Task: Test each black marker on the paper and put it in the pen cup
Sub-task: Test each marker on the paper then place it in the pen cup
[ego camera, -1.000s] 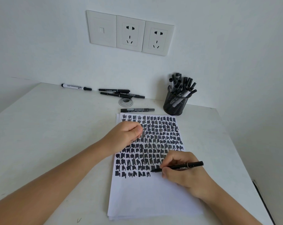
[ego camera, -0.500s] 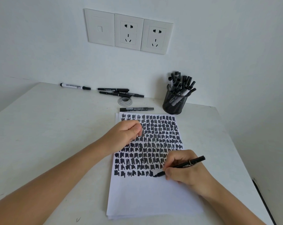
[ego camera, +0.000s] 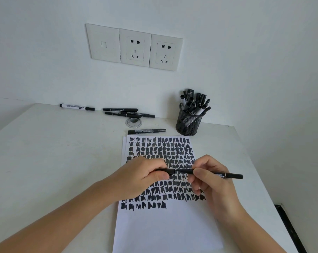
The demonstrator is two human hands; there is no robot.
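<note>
One black marker (ego camera: 231, 175) is in midair over the middle of the paper (ego camera: 165, 230), lying level with its tip toward 9 o'clock, where a cap (ego camera: 170, 171) meets it; seated or not, cannot tell. The sheet's upper part is packed with black test swatches and the last row is part-filled, so this one looks tested and is being capped, cup drop not yet done. The pen cup (ego camera: 188, 123), at 1 o'clock off the paper, is crammed with markers. Likely still to test: a loose marker (ego camera: 147, 131) at 12 o'clock just above the sheet, plus a pair (ego camera: 121, 109) and a white-barrelled marker (ego camera: 76, 107) at 11 o'clock, well back. The left hand (ego camera: 141, 178) curls tight round the cap; the right hand (ego camera: 214, 189) pinches the barrel, fingers narrow.
</note>
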